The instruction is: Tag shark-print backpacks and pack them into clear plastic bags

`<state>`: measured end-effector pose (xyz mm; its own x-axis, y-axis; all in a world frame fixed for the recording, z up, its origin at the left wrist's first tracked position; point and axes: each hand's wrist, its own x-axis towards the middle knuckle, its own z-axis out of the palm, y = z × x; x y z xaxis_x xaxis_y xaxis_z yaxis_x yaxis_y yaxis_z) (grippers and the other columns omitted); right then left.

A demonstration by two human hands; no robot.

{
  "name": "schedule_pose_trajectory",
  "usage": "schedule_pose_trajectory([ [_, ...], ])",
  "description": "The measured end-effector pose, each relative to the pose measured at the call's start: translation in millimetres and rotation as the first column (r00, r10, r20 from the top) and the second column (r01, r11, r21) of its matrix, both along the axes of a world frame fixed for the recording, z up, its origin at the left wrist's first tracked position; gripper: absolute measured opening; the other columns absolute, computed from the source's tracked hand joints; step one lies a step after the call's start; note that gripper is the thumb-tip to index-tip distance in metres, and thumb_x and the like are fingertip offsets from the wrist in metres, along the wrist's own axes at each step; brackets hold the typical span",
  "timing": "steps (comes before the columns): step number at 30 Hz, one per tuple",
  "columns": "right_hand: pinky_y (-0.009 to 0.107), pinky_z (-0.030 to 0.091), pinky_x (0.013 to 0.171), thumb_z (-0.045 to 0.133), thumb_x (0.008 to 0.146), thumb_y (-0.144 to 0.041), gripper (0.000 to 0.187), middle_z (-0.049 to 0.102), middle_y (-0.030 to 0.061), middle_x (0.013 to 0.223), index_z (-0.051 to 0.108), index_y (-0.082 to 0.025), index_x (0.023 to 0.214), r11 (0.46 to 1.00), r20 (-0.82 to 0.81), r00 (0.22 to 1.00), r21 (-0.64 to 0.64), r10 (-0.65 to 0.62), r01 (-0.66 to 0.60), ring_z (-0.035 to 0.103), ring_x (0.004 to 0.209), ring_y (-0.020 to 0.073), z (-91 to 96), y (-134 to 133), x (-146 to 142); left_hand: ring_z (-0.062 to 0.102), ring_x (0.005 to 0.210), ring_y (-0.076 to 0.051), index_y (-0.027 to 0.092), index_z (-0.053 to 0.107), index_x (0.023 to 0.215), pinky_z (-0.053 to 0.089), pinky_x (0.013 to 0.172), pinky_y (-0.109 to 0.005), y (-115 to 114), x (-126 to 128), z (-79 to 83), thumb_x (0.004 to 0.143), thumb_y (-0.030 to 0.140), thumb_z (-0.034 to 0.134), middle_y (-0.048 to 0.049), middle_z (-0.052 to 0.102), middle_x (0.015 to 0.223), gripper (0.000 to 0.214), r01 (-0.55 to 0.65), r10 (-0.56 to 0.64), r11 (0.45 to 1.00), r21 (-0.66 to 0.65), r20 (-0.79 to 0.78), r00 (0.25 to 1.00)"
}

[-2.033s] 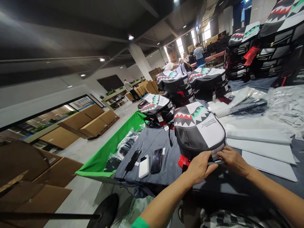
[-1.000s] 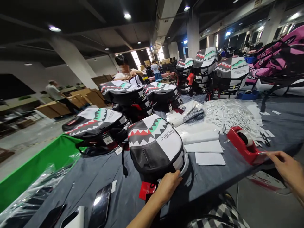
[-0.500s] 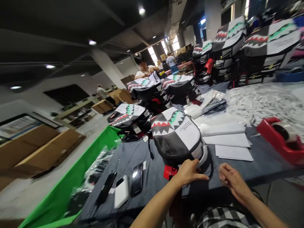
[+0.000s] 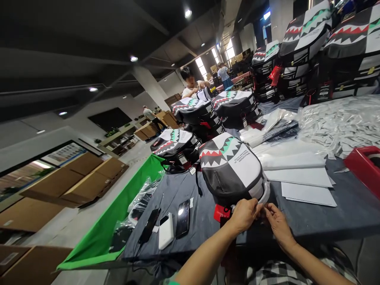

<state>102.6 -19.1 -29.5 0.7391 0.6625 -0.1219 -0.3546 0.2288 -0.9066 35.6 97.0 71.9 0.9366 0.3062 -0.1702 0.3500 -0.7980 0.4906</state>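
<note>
A grey and white backpack (image 4: pixel 231 168) with a red and green shark-tooth pattern lies on the dark cloth-covered table in front of me. A white-wrapped handle (image 4: pixel 266 190) curves along its near right side. My left hand (image 4: pixel 245 215) is closed at the lower end of this handle, its fingers pinched on the wrapping. Close beside it, my right hand (image 4: pixel 278 223) pinches at the same end, fingertips nearly touching the left ones. The exact spot between the fingertips is partly hidden. A red tag (image 4: pixel 221 213) hangs by my left wrist.
Two phones, a black phone (image 4: pixel 182 218) among them, flank a white power bank (image 4: pixel 166 230). White sheets (image 4: pixel 308 194) and a red tape dispenser (image 4: pixel 363 168) lie right. Stacked backpacks (image 4: pixel 194 111) stand behind; a green-sided bin (image 4: pixel 97 233) is left. A person (image 4: pixel 191 85) works beyond.
My right hand has come left to meet my left hand at the wrapped handle. The left hand has closed its spread thumb into a pinch. The view has shifted left.
</note>
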Motion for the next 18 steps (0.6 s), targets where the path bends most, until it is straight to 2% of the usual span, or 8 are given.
schedule_pose_trajectory([
  [4,0.027,0.043,0.054,0.078,0.06,-0.078,0.063,0.062,0.0003,0.067,0.059,-0.021,0.077,0.999,-0.023,0.999,-0.013,0.047,-0.048,0.053,0.059,0.0142,-0.5,2.4,8.8,0.069,0.064,-0.017,0.022,0.066,0.114,0.046,0.064,-0.022,-1.5,0.2,5.7,0.102,0.033,0.048,0.0,0.075,0.073,0.024,0.028,-0.027,0.998,-0.052,0.011,1.0],
  [7,0.027,0.043,0.051,0.082,0.057,-0.073,0.062,0.063,-0.0006,0.066,0.058,-0.021,0.082,0.997,-0.078,0.994,-0.018,0.073,-0.075,0.054,0.057,0.0146,-0.4,8.8,14.6,0.069,0.062,-0.017,0.024,0.068,0.114,0.048,0.066,-0.023,-3.6,-0.3,11.5,0.102,0.03,0.047,0.0,0.074,0.07,0.025,0.022,-0.022,1.0,-0.019,-0.002,1.0],
  [10,0.021,0.032,0.043,0.087,0.058,-0.06,0.06,0.059,-0.0052,0.06,0.057,-0.022,0.093,0.996,-0.16,0.984,-0.026,0.077,-0.082,0.048,0.048,0.011,3.3,9.0,13.5,0.069,0.062,-0.017,0.025,0.069,0.112,0.048,0.065,-0.023,-6.1,-1.1,13.0,0.102,0.03,0.046,0.0,0.074,0.07,0.026,-0.016,0.016,1.0,-0.005,-0.001,1.0],
  [12,0.016,0.023,0.04,0.089,0.061,-0.052,0.055,0.055,-0.0078,0.059,0.056,-0.022,0.092,0.996,-0.214,0.973,-0.009,0.087,-0.091,0.04,0.043,0.0064,8.1,2.8,9.9,0.068,0.062,-0.016,0.026,0.07,0.11,0.047,0.063,-0.022,-7.5,-1.4,11.3,0.102,0.031,0.047,0.0003,0.074,0.071,0.025,-0.029,0.029,1.0,0.0,0.0,1.0],
  [15,0.013,0.016,0.037,0.087,0.07,-0.046,0.043,0.049,-0.0097,0.059,0.055,-0.02,0.084,0.978,-0.342,0.918,0.116,0.201,-0.171,0.026,0.041,0.0012,16.5,-9.4,5.7,0.068,0.062,-0.017,0.027,0.071,0.112,0.046,0.062,-0.022,-7.6,-1.2,7.2,0.102,0.035,0.048,-0.0001,0.072,0.069,0.027,-0.035,0.035,0.999,0.026,0.011,0.999],
  [18,0.012,0.016,0.033,0.083,0.074,-0.041,0.042,0.039,-0.0116,0.054,0.047,-0.02,0.07,0.925,-0.443,0.821,0.285,0.361,-0.253,0.017,0.039,0.0005,20.3,-13.9,7.5,0.066,0.063,-0.018,0.027,0.065,0.13,0.047,0.064,-0.024,-3.3,-1.2,4.8,0.102,0.036,0.048,-0.0003,0.07,0.07,0.034,-0.019,0.019,1.0,0.004,0.036,0.999],
])
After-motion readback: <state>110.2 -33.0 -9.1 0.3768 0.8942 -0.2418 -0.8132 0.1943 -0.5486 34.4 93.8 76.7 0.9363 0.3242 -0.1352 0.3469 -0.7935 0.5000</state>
